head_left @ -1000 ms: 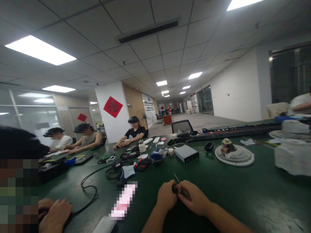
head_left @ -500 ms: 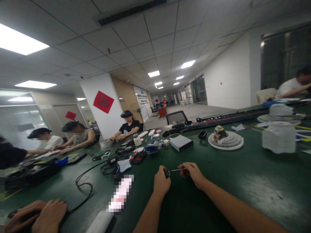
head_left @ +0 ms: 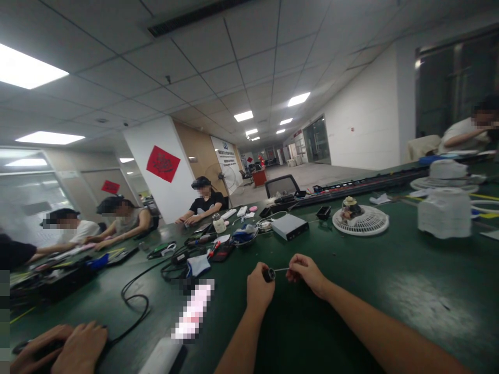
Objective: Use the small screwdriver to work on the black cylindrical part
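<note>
My left hand (head_left: 260, 288) is closed around a small black round part (head_left: 268, 275) whose open ring end faces right. In my right hand (head_left: 306, 274) the fingers pinch a thin metal rod (head_left: 281, 269). The rod's left tip meets the face of the black part, or lies right at it; which one is too small to tell. Both hands are above the green table (head_left: 335, 322). Beyond them sits a grey metal box (head_left: 290, 227).
A white fan grille (head_left: 360, 221) and a white plastic housing (head_left: 444, 213) stand right. Cables, a blue-white cloth (head_left: 198, 265) and a black cable (head_left: 130, 291) lie left. Another person's hands (head_left: 80, 345) rest at the lower left. More people sit around the table.
My right hand has moved slightly left, bringing the rod's tip up to the black part. The black part has turned so its ring end shows more. The view has shifted slightly.
</note>
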`<action>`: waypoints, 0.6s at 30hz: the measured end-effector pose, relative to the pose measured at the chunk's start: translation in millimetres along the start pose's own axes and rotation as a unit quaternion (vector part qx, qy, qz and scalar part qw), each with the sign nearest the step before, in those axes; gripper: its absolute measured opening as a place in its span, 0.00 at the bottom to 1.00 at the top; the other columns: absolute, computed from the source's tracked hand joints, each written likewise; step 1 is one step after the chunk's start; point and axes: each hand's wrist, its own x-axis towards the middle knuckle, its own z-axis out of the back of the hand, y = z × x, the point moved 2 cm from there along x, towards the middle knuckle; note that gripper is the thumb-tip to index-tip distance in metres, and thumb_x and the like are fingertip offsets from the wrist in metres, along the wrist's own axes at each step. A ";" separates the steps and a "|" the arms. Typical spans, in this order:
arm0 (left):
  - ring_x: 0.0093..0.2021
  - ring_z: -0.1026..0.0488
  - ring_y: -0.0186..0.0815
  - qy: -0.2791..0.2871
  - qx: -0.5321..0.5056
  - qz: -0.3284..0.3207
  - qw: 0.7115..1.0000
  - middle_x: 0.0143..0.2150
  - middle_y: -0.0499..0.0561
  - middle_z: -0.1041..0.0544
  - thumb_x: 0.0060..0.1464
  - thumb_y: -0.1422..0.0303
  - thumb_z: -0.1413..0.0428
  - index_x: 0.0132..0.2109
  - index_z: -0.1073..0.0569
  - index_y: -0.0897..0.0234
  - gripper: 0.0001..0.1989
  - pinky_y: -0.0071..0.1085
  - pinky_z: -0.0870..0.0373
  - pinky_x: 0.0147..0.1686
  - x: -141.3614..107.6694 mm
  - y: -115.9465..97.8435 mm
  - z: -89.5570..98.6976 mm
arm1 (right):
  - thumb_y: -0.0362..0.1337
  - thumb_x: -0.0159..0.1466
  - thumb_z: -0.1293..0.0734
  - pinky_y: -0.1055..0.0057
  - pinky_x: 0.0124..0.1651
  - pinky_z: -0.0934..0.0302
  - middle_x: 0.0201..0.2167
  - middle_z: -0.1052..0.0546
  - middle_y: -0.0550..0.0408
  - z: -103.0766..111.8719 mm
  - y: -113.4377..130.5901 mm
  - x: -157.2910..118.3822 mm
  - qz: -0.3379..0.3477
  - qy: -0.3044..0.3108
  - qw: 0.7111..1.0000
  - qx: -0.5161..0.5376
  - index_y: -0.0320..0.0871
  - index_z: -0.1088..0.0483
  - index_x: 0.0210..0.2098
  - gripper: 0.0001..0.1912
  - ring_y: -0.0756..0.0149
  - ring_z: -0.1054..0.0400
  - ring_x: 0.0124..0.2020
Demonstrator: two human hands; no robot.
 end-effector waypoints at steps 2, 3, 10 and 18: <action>0.36 0.26 0.33 0.001 -0.004 -0.010 1.000 0.34 0.47 0.23 0.52 0.74 0.43 0.39 0.29 0.60 0.07 0.26 0.38 0.35 -0.3 -1.3 0.3 | 0.40 0.69 0.34 0.58 0.45 0.30 0.50 0.26 0.48 -0.1 0.7 -0.4 -0.003 0.008 1.000 -0.001 0.40 0.31 0.54 0.16 0.60 0.27 0.44; 0.35 0.27 0.32 0.002 -0.005 -0.013 1.000 0.34 0.47 0.23 0.52 0.75 0.43 0.38 0.29 0.60 0.06 0.26 0.38 0.35 -0.5 -2.0 0.5 | 0.40 0.69 0.34 0.58 0.45 0.30 0.50 0.26 0.48 -0.2 1.3 -1.0 -0.005 0.014 1.000 -0.003 0.40 0.31 0.54 0.16 0.60 0.27 0.44; 0.36 0.26 0.33 0.012 -0.010 -0.022 1.000 0.35 0.47 0.22 0.49 0.77 0.42 0.37 0.28 0.61 0.08 0.26 0.38 0.36 -1.6 -3.8 -0.4 | 0.40 0.69 0.34 0.58 0.45 0.30 0.50 0.26 0.48 -2.9 3.3 -2.8 -0.024 0.030 0.999 -0.014 0.40 0.31 0.54 0.16 0.60 0.27 0.45; 0.37 0.26 0.33 0.019 -0.012 -0.025 0.999 0.35 0.47 0.22 0.51 0.75 0.42 0.39 0.28 0.60 0.08 0.28 0.37 0.39 -0.1 -1.7 -2.5 | 0.40 0.69 0.34 0.57 0.46 0.30 0.51 0.26 0.48 -1.8 2.2 -2.4 -0.029 0.013 0.999 -0.010 0.40 0.32 0.54 0.17 0.59 0.27 0.45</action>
